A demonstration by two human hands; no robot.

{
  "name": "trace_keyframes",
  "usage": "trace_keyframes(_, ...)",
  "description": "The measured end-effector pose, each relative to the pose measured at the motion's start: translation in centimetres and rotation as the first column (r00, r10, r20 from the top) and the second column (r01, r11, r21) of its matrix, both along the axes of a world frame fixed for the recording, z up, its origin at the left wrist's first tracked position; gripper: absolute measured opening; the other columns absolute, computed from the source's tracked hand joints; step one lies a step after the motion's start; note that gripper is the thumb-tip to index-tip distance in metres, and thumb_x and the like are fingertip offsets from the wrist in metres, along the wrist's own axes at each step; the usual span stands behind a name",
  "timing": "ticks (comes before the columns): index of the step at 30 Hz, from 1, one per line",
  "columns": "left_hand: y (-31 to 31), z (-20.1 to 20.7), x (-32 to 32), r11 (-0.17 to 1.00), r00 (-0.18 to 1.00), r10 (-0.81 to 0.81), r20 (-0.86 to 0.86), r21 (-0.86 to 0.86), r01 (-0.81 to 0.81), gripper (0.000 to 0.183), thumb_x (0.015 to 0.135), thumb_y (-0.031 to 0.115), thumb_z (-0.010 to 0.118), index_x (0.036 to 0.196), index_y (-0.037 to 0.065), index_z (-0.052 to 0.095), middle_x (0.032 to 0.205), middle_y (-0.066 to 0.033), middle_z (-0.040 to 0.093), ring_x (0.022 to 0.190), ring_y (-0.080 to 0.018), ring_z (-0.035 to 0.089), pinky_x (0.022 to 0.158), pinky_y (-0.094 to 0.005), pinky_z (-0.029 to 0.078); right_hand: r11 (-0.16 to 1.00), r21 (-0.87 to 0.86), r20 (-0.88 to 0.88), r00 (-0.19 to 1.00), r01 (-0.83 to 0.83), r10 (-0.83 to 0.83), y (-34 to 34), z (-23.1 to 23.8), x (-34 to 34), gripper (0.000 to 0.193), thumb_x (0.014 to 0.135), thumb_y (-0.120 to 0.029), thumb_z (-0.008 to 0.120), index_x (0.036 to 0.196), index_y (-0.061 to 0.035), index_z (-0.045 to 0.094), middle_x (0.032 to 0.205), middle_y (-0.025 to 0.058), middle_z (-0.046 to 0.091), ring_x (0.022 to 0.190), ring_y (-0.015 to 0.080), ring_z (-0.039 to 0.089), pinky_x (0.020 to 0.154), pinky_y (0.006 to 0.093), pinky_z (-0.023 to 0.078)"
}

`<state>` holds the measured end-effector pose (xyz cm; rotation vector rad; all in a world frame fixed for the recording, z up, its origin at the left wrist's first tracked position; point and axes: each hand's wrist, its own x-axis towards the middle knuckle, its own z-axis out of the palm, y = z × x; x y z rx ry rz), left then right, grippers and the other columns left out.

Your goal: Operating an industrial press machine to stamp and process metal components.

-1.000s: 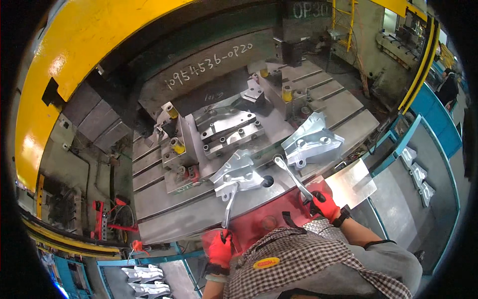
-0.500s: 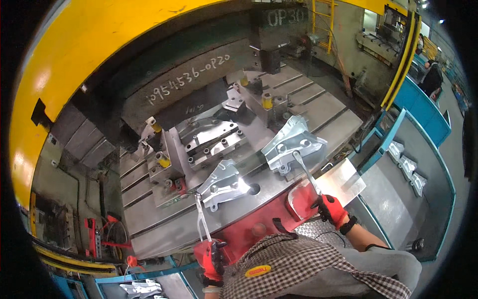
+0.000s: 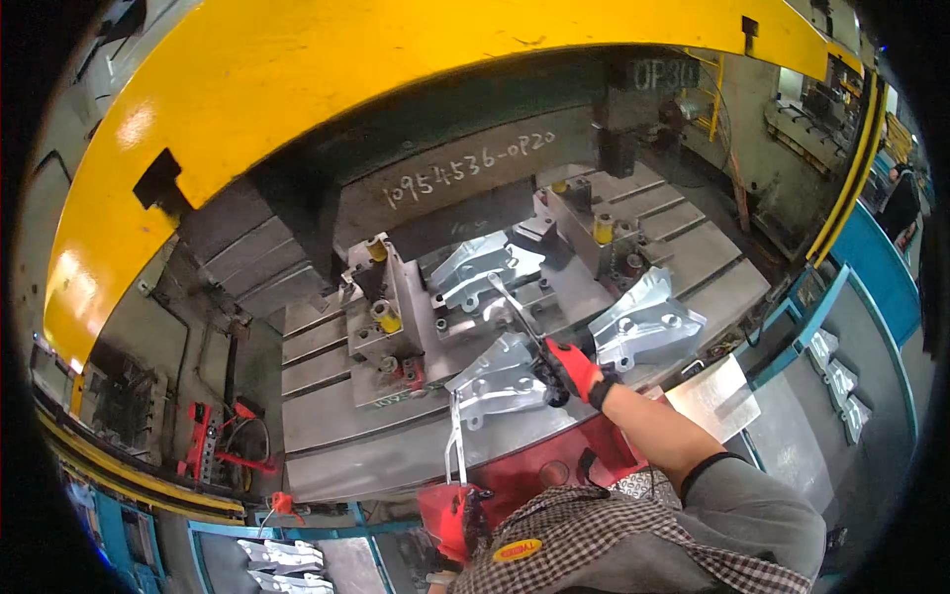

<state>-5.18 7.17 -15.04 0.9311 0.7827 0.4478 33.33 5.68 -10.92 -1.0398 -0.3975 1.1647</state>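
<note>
The right hand (image 3: 574,372) is closed around a long tool (image 3: 515,305)!
Its tip is held at the silvery part (image 3: 483,269) on the die (image 3: 574,287), presumably for safe reach; a second tool (image 3: 455,445) is gripped by the left hand (image 3: 457,517), angled to the near part (image 3: 500,383), while a third part (image 3: 645,325) is laid rightward on the surface (image 3: 341,455).

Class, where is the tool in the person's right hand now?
Just right of centre in the head view, the tool points from the right hand toward a silver panel.
</note>
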Motion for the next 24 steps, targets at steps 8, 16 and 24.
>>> trace_keyframes(8,-1.0,1.3,1.1,0.841,0.943,0.106,-0.316,0.535,0.085,0.028,0.095,0.032,0.045,0.104,0.009,0.058,0.068,0.001,0.052,0.056,-0.0087,0.048,0.048,-0.0243,0.039,0.959,-0.245,0.436,0.9,0.144,-0.024,7.2,0.0,2.9,0.046,0.089,-0.051,0.047,0.069,-0.0119,0.06,0.056,-0.0009,0.05,0.048,0.0108,0.046,0.045,0.0296,0.035)
trace_keyframes(16,-0.1,3.1,0.4,0.958,0.957,-0.184,-0.226,0.178,0.226,0.03,0.096,0.031,0.042,0.104,0.008,0.06,0.068,-0.0018,0.051,0.061,-0.0084,0.05,0.053,-0.0242,0.039,0.937,-0.032,0.999,-0.008,0.348,0.037,3.3,2.6,1.6,0.037,0.086,-0.04,0.053,0.085,-0.0049,0.063,0.079,0.0134,0.064,0.085,0.0353,0.06,0.07,0.0395,0.046)
trace_keyframes(24,-2.3,3.4,-3.5,0.753,0.874,-0.247,-0.419,0.484,0.445,0.033,0.086,0.027,0.058,0.113,0.007,0.054,0.083,-0.0046,0.06,0.079,-0.0219,0.058,0.07,-0.0362,0.045,0.866,-0.477,0.781,0.38,-0.148,0.495,-17.7,2.7,-1.3,0.031,0.089,-0.031,0.056,0.101,-0.0031,0.061,0.081,0.0097,0.061,0.07,0.0175,0.055,0.064,0.0315,0.045)
